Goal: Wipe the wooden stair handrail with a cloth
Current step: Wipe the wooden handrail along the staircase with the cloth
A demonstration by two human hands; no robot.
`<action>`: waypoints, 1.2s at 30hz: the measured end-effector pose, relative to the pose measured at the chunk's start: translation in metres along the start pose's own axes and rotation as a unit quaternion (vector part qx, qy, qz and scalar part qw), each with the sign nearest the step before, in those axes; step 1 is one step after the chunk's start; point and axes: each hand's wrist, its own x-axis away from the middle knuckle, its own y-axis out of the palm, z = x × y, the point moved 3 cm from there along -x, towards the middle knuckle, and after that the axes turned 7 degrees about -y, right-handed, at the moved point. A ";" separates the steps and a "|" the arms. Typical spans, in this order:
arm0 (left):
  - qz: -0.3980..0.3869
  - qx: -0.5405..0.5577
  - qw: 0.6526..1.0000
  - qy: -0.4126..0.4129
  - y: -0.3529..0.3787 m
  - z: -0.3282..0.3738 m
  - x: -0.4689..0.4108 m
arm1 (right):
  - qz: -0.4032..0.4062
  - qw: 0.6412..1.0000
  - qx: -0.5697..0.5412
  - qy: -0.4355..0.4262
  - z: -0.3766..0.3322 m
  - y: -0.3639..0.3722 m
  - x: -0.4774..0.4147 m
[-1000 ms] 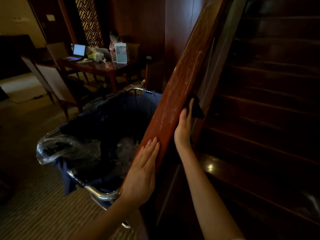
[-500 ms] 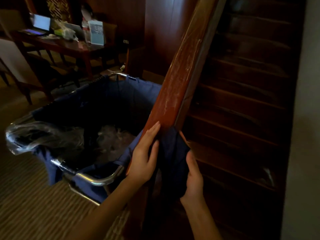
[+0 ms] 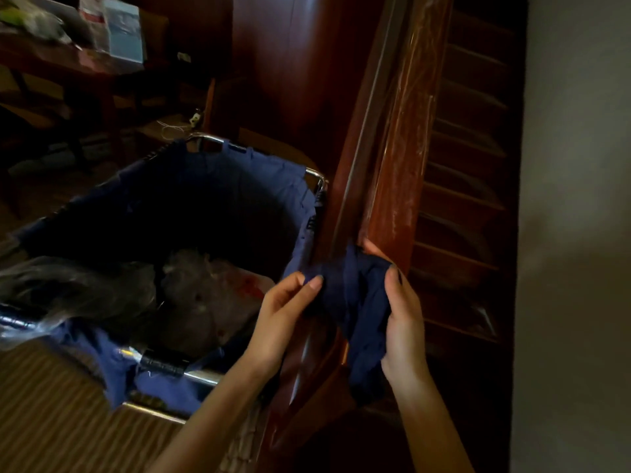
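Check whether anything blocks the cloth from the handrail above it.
Nothing visible. The left hand and right hand grip the cloth at the lower part of the handrail; the wood above is bare. The laundry cart stands left of the rail, not across it.

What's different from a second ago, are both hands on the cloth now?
Yes. The left hand came off the handrail, where it lay flat, and now pinches the cloth. The right hand slid down the rail with the cloth and grips it lower. The blue cart stays beside the rail.
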 end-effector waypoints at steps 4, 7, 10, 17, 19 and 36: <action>-0.025 0.199 0.974 -0.105 -0.022 0.000 -0.002 | 0.053 0.970 0.224 -0.073 0.012 0.008 -0.004; -0.013 0.187 0.979 -0.077 -0.031 -0.002 -0.004 | 0.021 0.897 0.425 -0.114 0.023 0.004 -0.004; 0.019 0.076 0.997 -0.003 -0.031 -0.011 -0.003 | 0.006 0.797 0.577 -0.177 0.031 0.002 -0.005; -0.037 -0.140 0.989 0.033 -0.014 -0.062 -0.004 | -0.002 0.800 0.558 -0.222 0.044 -0.024 0.005; -0.032 -0.177 0.983 0.031 -0.010 -0.074 -0.005 | 0.024 0.824 0.523 -0.218 0.044 -0.040 0.010; -0.063 -0.296 0.944 0.131 0.011 -0.098 0.019 | 0.136 0.890 0.401 -0.167 0.061 -0.065 0.010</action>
